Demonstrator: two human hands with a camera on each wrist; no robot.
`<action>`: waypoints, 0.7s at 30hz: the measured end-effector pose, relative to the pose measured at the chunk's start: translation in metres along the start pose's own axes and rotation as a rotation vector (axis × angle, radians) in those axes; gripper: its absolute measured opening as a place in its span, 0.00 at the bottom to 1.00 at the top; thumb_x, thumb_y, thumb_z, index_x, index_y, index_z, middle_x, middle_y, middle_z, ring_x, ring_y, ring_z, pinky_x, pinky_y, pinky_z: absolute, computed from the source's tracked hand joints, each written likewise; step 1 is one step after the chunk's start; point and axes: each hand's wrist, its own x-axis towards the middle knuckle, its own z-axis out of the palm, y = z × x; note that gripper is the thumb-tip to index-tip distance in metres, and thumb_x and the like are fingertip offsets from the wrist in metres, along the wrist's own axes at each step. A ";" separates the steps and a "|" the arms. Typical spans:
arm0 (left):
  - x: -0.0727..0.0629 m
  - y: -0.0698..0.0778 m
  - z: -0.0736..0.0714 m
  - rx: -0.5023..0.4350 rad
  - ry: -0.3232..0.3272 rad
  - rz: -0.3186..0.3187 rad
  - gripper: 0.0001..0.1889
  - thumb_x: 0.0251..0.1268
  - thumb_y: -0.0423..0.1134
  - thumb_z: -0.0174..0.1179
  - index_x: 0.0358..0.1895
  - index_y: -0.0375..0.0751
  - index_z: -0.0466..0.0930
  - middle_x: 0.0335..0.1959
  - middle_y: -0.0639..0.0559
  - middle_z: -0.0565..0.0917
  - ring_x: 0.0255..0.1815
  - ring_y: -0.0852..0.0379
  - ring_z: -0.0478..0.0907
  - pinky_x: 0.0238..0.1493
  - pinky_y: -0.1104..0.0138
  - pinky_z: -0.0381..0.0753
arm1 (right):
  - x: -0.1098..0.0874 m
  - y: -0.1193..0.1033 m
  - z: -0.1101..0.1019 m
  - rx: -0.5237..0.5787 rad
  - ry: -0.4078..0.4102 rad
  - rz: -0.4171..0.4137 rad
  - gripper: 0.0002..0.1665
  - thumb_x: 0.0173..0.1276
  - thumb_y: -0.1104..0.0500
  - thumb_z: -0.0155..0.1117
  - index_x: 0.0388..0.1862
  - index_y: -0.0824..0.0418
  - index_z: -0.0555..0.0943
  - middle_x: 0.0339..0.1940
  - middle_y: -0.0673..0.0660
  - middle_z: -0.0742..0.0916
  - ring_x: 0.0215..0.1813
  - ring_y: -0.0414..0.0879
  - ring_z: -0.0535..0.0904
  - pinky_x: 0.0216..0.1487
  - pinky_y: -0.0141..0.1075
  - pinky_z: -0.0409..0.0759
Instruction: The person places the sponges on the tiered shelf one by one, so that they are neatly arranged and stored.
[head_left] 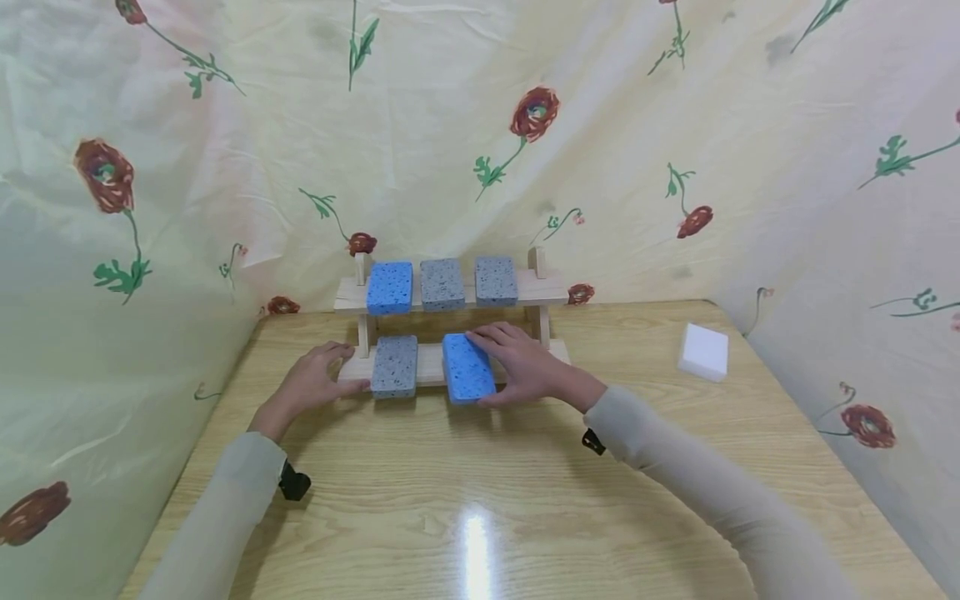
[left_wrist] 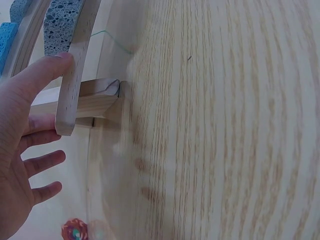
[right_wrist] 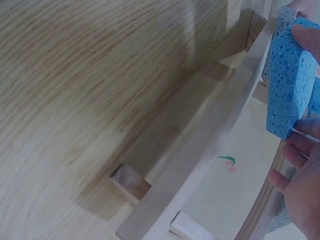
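A two-tier wooden shelf stands at the back of the table. My right hand grips a blue sponge by its edges, thumb at the near end and fingers at the far end. In the right wrist view the blue sponge is tilted over the lower board. My left hand holds the left end of the lower board, thumb along its front edge and index finger behind. Beside that thumb a grey sponge lies on the lower board.
On the upper board sit another blue sponge and two grey sponges. A white block lies at the table's right. Flowered cloth hangs behind the shelf and along both sides of the wooden table.
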 end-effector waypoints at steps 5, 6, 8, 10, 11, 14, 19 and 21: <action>0.001 0.000 0.000 0.005 -0.005 -0.004 0.45 0.58 0.66 0.68 0.69 0.33 0.74 0.73 0.35 0.72 0.74 0.31 0.66 0.73 0.37 0.67 | 0.004 -0.002 0.001 0.009 -0.011 0.011 0.66 0.54 0.33 0.77 0.83 0.59 0.57 0.78 0.58 0.70 0.76 0.55 0.64 0.76 0.55 0.68; 0.001 0.000 0.000 0.004 -0.006 -0.005 0.45 0.58 0.66 0.68 0.69 0.33 0.74 0.73 0.35 0.72 0.74 0.31 0.66 0.73 0.37 0.67 | 0.005 -0.002 0.001 0.011 -0.013 0.014 0.66 0.54 0.33 0.77 0.83 0.59 0.58 0.78 0.58 0.70 0.77 0.55 0.64 0.76 0.55 0.68; 0.001 0.000 0.000 0.004 -0.006 -0.007 0.45 0.58 0.66 0.68 0.69 0.33 0.74 0.73 0.35 0.72 0.74 0.31 0.66 0.73 0.37 0.66 | 0.006 -0.001 0.002 0.008 -0.012 0.011 0.66 0.55 0.32 0.76 0.82 0.60 0.58 0.78 0.58 0.69 0.76 0.55 0.64 0.76 0.55 0.68; 0.001 0.001 0.000 0.002 -0.006 -0.009 0.45 0.58 0.66 0.68 0.69 0.34 0.74 0.73 0.35 0.72 0.74 0.31 0.66 0.73 0.37 0.66 | 0.008 -0.001 0.004 0.006 -0.008 0.008 0.66 0.55 0.32 0.76 0.82 0.60 0.58 0.78 0.59 0.69 0.76 0.55 0.64 0.75 0.55 0.69; 0.001 0.001 0.000 0.001 -0.005 -0.009 0.45 0.58 0.66 0.68 0.69 0.33 0.74 0.73 0.35 0.72 0.74 0.31 0.66 0.73 0.37 0.67 | 0.009 -0.001 0.005 0.007 -0.007 0.007 0.66 0.55 0.32 0.76 0.82 0.60 0.58 0.78 0.59 0.69 0.76 0.56 0.64 0.75 0.55 0.69; 0.000 0.001 -0.001 0.002 -0.004 -0.012 0.45 0.58 0.66 0.69 0.68 0.34 0.75 0.72 0.35 0.73 0.73 0.32 0.67 0.73 0.37 0.67 | 0.011 0.000 0.007 0.004 -0.003 0.002 0.66 0.55 0.32 0.76 0.82 0.60 0.58 0.78 0.59 0.69 0.76 0.56 0.64 0.75 0.55 0.69; 0.000 0.003 -0.001 0.003 -0.007 -0.014 0.45 0.57 0.65 0.69 0.68 0.34 0.75 0.72 0.35 0.73 0.73 0.32 0.67 0.73 0.38 0.67 | 0.016 0.000 0.010 0.001 0.008 -0.013 0.66 0.54 0.32 0.77 0.82 0.62 0.58 0.77 0.60 0.70 0.76 0.57 0.65 0.76 0.56 0.68; 0.000 0.003 -0.001 0.002 -0.008 -0.015 0.45 0.57 0.65 0.69 0.68 0.34 0.75 0.72 0.35 0.72 0.73 0.32 0.67 0.73 0.37 0.67 | 0.017 0.000 0.011 0.001 0.015 -0.020 0.66 0.54 0.33 0.77 0.82 0.63 0.59 0.76 0.61 0.71 0.75 0.57 0.65 0.76 0.56 0.68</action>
